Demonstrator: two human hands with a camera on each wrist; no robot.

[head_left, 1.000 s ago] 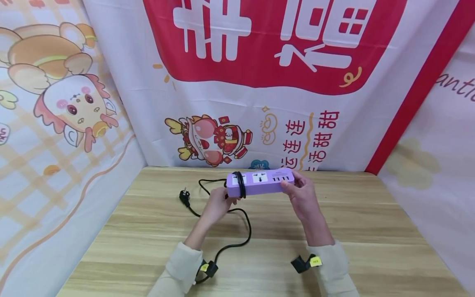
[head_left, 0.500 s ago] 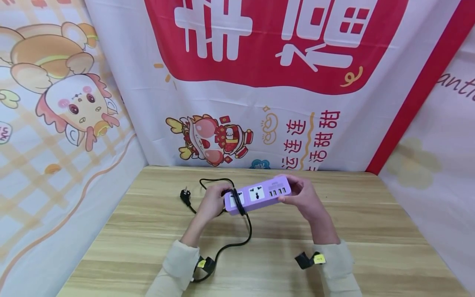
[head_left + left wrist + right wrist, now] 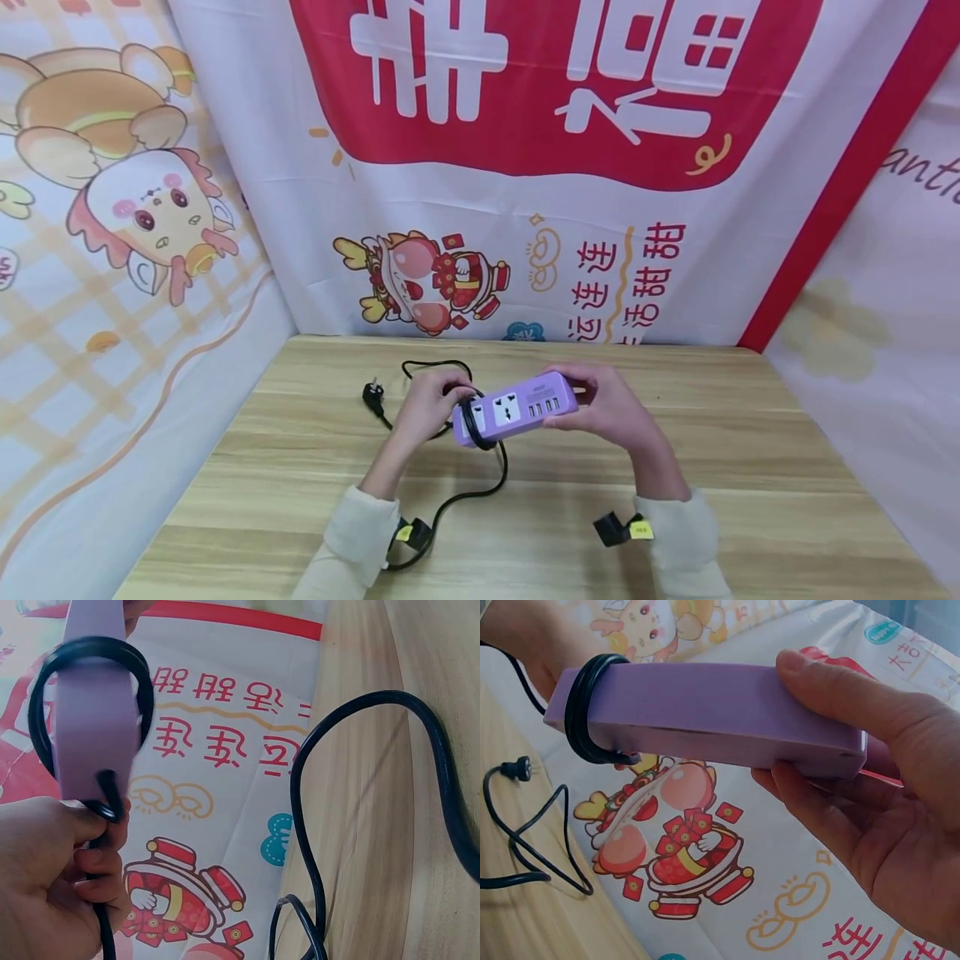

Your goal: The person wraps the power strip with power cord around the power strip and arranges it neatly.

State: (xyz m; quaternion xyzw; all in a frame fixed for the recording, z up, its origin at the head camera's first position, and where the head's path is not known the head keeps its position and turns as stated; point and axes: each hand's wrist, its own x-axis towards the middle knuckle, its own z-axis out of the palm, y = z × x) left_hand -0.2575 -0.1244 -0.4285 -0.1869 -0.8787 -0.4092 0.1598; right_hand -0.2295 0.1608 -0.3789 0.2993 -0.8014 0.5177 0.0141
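Observation:
Between both hands is a purple power strip (image 3: 517, 410) with white sockets and several USB ports, tilted so its right end is higher. My right hand (image 3: 611, 408) grips that right end, thumb along one side and fingers on the other, as the right wrist view shows. At the other end, loops of black cord (image 3: 585, 712) go round the strip. My left hand (image 3: 431, 406) pinches the cord (image 3: 103, 915) right by the strip's end; in the left wrist view the fingers are curled round it.
The loose cord (image 3: 504, 475) trails over the wooden table (image 3: 750, 467) in curves toward the left sleeve. Its black plug (image 3: 372, 395) lies at the left with prongs up. Printed cloth (image 3: 525, 200) hangs behind the table and along both sides.
The strip has come lower and tipped, turning its socket face more toward the head camera. My left hand has shifted from beneath its end to the upper side near the cord loops.

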